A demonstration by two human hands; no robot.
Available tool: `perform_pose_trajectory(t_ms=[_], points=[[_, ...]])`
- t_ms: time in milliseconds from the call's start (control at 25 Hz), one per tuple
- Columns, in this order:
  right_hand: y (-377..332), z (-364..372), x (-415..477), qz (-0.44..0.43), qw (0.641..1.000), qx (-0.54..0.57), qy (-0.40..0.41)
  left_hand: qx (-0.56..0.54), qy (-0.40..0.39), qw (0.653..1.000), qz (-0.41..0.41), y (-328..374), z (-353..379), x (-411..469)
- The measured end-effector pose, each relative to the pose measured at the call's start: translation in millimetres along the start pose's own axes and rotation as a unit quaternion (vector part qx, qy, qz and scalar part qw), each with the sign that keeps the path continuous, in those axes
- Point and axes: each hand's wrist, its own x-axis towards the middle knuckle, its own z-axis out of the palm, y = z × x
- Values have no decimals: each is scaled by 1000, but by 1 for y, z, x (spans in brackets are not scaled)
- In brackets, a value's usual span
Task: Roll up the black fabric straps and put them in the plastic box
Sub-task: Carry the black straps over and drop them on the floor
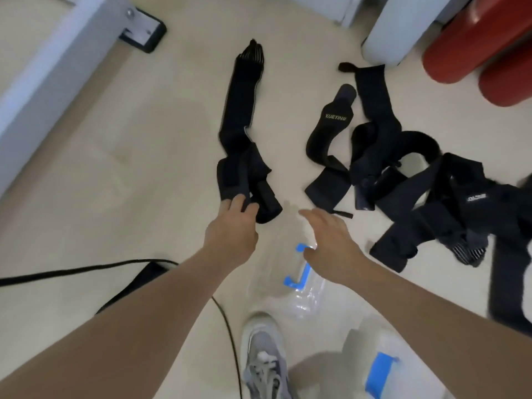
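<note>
Head view. Strap (239, 110): long, black, laid out on floor (129, 139), its near end pinched between the fingers and thumb of left hand (230, 228). Right hand (328, 243): fingers spread, holding nothing, over box (305, 300). Box: clear, blue latches, on floor. Pile (403, 182): tangled black straps, right of the hands, untouched. Shoe (264, 355) and cable (86, 267) at near edge
</note>
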Motion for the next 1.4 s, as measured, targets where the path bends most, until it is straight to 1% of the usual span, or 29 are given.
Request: perform_pose_trajectory(t_ms=[80,120,200,240,280,320,400,480,520,600,640,680,720,760,800,840,880,920,960,1000,1040,1080,1120,1160,1200,1240,1320,1360,1400], points=[[17,-6,46,35,996,-51,63,-3,30,1000,2,-2,3,37],[26,-15,69,60,991,-84,83,17,39,999,9,-5,2,59],[50,-39,111,111,977,-164,81,85,34,996,17,-15,0,99],[64,-51,128,142,969,-187,81,96,18,995,8,-21,3,118],[81,-62,143,177,963,-189,80,86,-3,996,-10,-28,10,135],[101,-71,156,221,958,-164,78,61,-23,997,-30,-33,18,152],[135,-75,180,283,953,-57,92,31,-52,997,-44,-40,33,180],[142,-68,187,277,951,-21,139,26,-40,998,-42,-41,31,193],[142,-61,192,237,955,-21,178,2,-3,999,-45,-39,32,198],[131,-48,197,141,957,-25,251,-101,91,989,-49,-26,31,198],[118,-46,190,100,957,-3,274,-191,121,973,-48,-12,28,191],[107,-50,180,81,951,72,290,-301,131,944,-41,3,23,183],[96,-60,163,64,933,188,299,-420,117,900,-17,21,14,175],[89,-72,141,40,908,296,293,-546,65,835,20,41,1,164],[87,-87,115,18,878,386,282,-652,-5,756,67,66,-12,153],[94,-101,88,7,851,453,266,-722,-81,680,99,88,-25,143],[103,-116,58,5,827,498,260,-760,-145,623,115,110,-38,134],[120,-133,25,12,807,520,279,-774,-195,590,120,138,-49,127],[139,-147,-4,23,788,530,312,-775,-228,574,129,162,-56,123],[163,-159,-27,38,771,535,343,-773,-245,567,142,183,-64,120],[187,-167,-48,65,750,542,373,-760,-251,580,150,204,-67,120],[215,-169,-66,109,735,537,398,-736,-258,608,144,226,-64,126],[247,-168,-83,159,724,527,415,-686,-261,665,136,249,-49,137],[279,-161,-92,205,715,523,416,-616,-255,734,129,270,-31,148],[310,-149,-97,243,712,528,394,-540,-239,797,124,284,-4,161],[338,-136,-97,277,713,537,356,-469,-235,842,126,297,22,169],[386,-111,-79,307,724,547,287,-365,-215,895,136,322,77,178],[405,-98,-61,290,732,546,287,-331,-191,914,137,334,100,180],[419,-88,-45,265,735,546,302,-316,-178,921,144,348,117,178]])
